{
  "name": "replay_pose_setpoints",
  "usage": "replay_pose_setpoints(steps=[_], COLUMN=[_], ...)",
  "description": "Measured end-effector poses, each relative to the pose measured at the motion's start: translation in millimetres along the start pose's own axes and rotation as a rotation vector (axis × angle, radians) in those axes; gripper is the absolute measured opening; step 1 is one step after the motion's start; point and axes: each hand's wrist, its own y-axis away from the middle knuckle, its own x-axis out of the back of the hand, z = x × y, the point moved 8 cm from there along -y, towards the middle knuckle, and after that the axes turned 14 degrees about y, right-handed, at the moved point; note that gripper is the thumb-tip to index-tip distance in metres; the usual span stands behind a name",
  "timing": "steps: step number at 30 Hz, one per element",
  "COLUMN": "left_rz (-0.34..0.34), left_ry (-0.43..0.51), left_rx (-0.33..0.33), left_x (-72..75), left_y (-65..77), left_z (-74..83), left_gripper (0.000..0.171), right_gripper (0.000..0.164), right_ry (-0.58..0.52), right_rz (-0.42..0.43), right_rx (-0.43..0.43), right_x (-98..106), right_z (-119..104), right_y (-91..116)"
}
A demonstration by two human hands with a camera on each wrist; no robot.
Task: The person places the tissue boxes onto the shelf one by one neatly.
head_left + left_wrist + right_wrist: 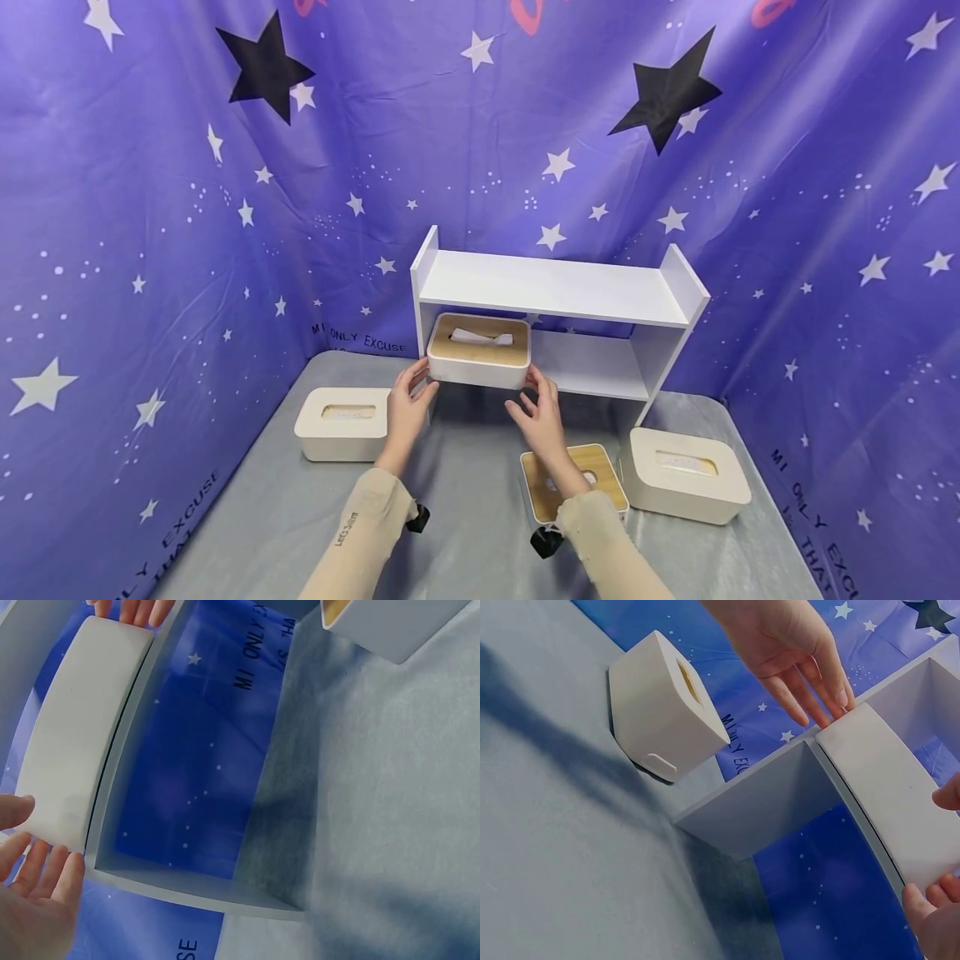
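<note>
A white tissue box [480,372] with a wood-look lid and a tissue showing in its slot sits on the lower board of a white shelf unit [551,287], toward the left side. My left hand [408,406] touches its left end with fairly straight fingers, thumb spread. At the opposite end my right hand [542,417] rests its fingertips on the box, thumb held apart. In the right wrist view the box front [889,795] lies along the board edge, with a thin dark line beneath.
A cream tissue box [341,425] stands left of the shelf, and another cream box [686,483] at the right. Under my right forearm is a second wood-lidded box [600,467]. A star-printed curtain [480,150] surrounds the grey tabletop [465,508].
</note>
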Motion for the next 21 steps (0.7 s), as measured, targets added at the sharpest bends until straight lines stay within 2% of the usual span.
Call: replay_pose_setpoints(steps=[9,14,21], left_rz=[-0.021,-0.034,-0.024], left_ry=[0.008,-0.013,-0.033], left_rx=[-0.003,0.007,0.007], left_x=[-0.1,-0.2,4.4], left_y=[0.5,-0.6,-11.2], left_z=[3.3,0.9,-30.0], left_gripper=[0.049,0.05,0.053], right_gripper=[0.077,0.078,0.075], right_ry=[0.02,0.002,0.017], right_rz=[-0.003,-0.028,-0.047], right_rx=[0.016,0.033,0.034], right_x=[-13,-17,-17], right_z=[31,33,26], right_y=[-5,-6,-3])
